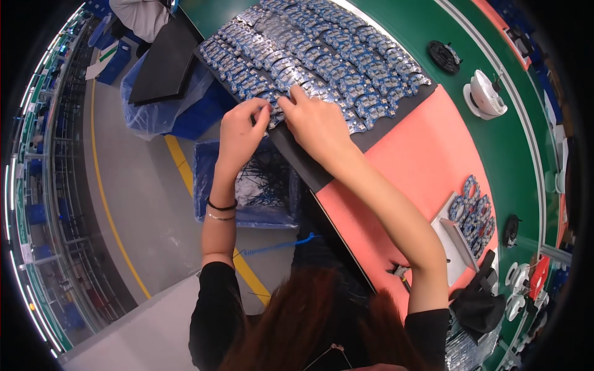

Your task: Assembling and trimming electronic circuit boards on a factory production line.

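Note:
Rows of small curved blue circuit boards (309, 55) with silvery parts cover a dark mat (396, 117). Both my hands meet at the near left end of these rows. My left hand (245, 127) has thumb and forefinger pinched at the edge of one circuit board (276, 115). Right beside it, my right hand (317, 122) bends over the same spot with its fingers curled together and pointing down. What the right fingertips hold, if anything, is hidden under the hand.
Below my forearms stands a blue-lined bin (247, 216) with dark strips and pale scraps. A pink mat (421, 154) lies at the right, with pliers (399, 271) and a tray (455, 247) beside round blue boards (473, 213). A white round housing (484, 96) sits on the green bench.

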`<state>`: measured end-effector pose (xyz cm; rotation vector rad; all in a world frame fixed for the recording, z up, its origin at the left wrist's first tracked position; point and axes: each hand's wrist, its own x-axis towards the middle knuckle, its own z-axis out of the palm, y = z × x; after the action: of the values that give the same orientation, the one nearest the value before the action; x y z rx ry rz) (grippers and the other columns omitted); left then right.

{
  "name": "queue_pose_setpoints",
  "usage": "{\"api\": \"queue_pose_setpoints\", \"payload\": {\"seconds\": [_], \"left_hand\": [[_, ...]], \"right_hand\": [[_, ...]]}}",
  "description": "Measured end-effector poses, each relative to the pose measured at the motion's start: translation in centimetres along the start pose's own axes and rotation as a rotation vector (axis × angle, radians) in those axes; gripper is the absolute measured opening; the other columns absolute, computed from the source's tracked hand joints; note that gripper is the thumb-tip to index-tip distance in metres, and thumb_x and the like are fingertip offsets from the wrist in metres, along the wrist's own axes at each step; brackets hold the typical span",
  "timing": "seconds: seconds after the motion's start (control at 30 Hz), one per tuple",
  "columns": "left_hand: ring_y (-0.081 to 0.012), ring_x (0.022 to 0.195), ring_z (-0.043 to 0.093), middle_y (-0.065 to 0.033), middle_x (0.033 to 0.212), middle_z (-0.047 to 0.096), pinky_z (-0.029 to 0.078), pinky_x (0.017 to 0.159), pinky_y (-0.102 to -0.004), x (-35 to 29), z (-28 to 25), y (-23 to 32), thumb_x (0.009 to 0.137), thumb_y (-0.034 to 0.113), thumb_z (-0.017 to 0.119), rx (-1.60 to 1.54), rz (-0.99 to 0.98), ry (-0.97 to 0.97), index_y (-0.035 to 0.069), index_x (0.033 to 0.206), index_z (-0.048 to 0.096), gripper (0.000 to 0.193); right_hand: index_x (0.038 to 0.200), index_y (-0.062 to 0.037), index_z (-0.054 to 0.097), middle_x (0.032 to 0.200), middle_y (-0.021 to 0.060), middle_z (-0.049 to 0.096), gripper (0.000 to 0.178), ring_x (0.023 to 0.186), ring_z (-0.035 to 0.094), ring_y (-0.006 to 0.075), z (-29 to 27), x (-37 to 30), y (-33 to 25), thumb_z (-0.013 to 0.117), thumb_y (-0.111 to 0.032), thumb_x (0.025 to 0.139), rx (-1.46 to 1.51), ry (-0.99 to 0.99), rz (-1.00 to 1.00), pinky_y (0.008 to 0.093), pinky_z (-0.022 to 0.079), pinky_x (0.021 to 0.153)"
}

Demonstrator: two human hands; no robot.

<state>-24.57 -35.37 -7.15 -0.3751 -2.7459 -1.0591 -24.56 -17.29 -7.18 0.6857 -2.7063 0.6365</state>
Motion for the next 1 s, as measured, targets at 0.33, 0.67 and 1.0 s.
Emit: {"api": "queue_pose_setpoints", "payload": {"seconds": [0.33,0.67,1.0], "left_hand": [[-0.0005,0.059,0.042,0.0067,0.075,0.055,0.031,0.053,-0.0177,-3.0,-1.2,-0.3,0.102,0.019,0.058,-0.724,-0.375,-0.078,0.002,0.107,0.069,0.021],[-0.0065,0.087,0.050,-0.0032,0.106,0.059,0.041,0.079,-0.0192,-6.2,-4.1,-0.8,0.098,0.008,0.051,-1.025,-0.382,-0.015,-0.001,0.133,0.060,0.038],[-0.0206,0.114,0.062,-0.0122,0.134,0.063,0.046,0.099,-0.0297,-7.0,-4.7,3.4,0.095,-0.004,0.055,-0.276,-0.167,0.029,0.005,0.146,0.050,0.052]], "right_hand": [[0.086,-0.0075,0.060,0.078,0.0084,0.062,0.033,0.072,0.068,0.0290,-0.8,-3.5,-1.4,0.073,-0.038,0.085,0.222,-0.161,-0.317,0.0422,0.052,0.058],[0.103,-0.0097,0.063,0.106,0.0066,0.058,0.028,0.103,0.057,0.0275,-3.2,-4.3,0.2,0.075,-0.024,0.083,0.203,-0.012,-0.264,0.0378,0.045,0.090],[0.100,-0.0085,0.069,0.100,0.0056,0.061,0.024,0.099,0.057,0.0256,-1.7,-4.7,2.1,0.074,-0.008,0.077,0.020,0.062,-0.133,0.0378,0.045,0.083]]}}
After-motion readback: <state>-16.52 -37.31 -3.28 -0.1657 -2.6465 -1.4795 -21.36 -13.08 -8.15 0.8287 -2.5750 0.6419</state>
